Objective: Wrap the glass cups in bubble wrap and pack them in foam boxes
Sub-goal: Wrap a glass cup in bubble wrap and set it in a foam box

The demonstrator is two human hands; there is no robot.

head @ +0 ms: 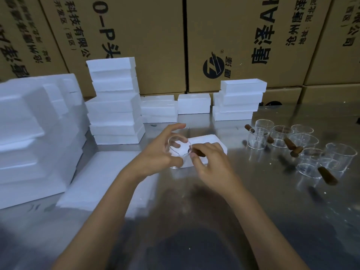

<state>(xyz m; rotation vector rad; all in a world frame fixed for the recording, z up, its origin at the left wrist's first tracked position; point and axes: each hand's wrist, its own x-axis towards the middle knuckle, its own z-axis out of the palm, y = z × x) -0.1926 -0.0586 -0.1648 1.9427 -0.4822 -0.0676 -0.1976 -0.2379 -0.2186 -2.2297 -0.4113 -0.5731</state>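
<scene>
A glass cup was held at frame centre, just above an open foam box on the steel table. The left hand was curled round the cup's body; the right hand was pinching its brown handle. No bubble wrap could be made out on the cup; blur made this uncertain. More cups were grouped at right, well apart. Foam boxes were stacked at upper left and centre, with cartons behind. Judged: the cup was about to be seated or wrapped. The body should be supported, not the handle alone, the handle lined up with the box's long side, and the cup lowered without being forced.
</scene>
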